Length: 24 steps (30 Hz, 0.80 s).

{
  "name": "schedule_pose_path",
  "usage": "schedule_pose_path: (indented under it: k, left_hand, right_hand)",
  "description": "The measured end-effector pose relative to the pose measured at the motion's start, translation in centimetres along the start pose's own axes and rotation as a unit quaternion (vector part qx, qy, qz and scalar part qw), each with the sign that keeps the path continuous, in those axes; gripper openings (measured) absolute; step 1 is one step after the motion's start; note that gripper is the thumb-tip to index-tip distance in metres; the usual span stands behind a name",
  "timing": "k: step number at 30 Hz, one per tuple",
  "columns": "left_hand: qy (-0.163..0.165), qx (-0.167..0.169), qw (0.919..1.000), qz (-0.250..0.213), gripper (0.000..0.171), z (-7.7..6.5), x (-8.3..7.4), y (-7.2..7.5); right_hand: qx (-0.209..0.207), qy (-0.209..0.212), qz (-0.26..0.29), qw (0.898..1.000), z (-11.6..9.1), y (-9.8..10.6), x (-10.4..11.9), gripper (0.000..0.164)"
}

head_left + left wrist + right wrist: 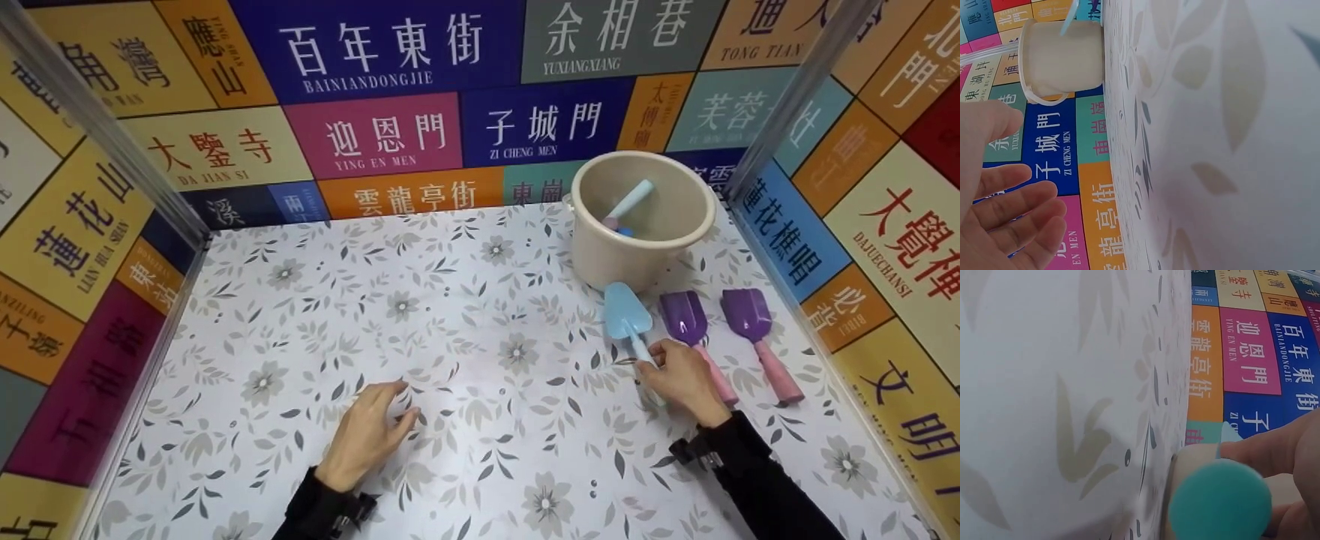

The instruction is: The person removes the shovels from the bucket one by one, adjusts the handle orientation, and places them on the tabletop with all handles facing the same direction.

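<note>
My right hand pinches the handle of a light blue toy shovel, its blade pointing towards the bucket. In the right wrist view the rounded teal handle end looms close to the camera, with thumb and fingers behind it. Two purple toy shovels with pink handles lie to the right of the blue one; the right hand partly covers the nearer pink handle. My left hand holds nothing, its fingers loosely bent over the tabletop; the left wrist view shows its bare palm.
A beige bucket stands at the back right, just behind the shovels. Inside it are a light blue handle and small purple and blue pieces. Lettered panels wall the flower-patterned table at the back and both sides.
</note>
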<state>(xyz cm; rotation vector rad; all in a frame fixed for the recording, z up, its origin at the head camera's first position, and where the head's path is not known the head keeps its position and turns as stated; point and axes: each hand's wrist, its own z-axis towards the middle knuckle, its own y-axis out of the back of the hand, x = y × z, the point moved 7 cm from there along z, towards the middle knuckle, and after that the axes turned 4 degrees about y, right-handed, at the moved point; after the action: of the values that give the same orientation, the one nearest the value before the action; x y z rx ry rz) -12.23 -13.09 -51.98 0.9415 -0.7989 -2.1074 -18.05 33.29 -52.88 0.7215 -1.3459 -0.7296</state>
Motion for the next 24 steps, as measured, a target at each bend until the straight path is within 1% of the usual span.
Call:
schedule_pose_path:
  k: [6,12,19,24]
  left_hand:
    - [-0.001,-0.002,1.0000,0.001,0.039,-0.1,0.0,0.0]
    - [-0.022,-0.021,0.9995,0.001,0.040,-0.2,-0.3,0.1]
    - [-0.023,-0.023,0.9995,-0.002,0.040,-0.3,-0.3,0.1]
    - [-0.017,-0.019,0.9997,-0.005,0.040,-0.4,-0.2,0.0]
  right_hand:
    - [0.026,-0.015,-0.026,0.999,0.2,-0.5,-0.8,0.022]
    - [0.063,-0.027,-0.037,0.997,0.4,-1.2,-1.4,0.031]
    - [0.078,-0.033,-0.046,0.995,0.6,-1.8,-1.7,0.025]
    - [0.083,-0.027,-0.056,0.995,0.7,-2.1,-1.7,0.025]
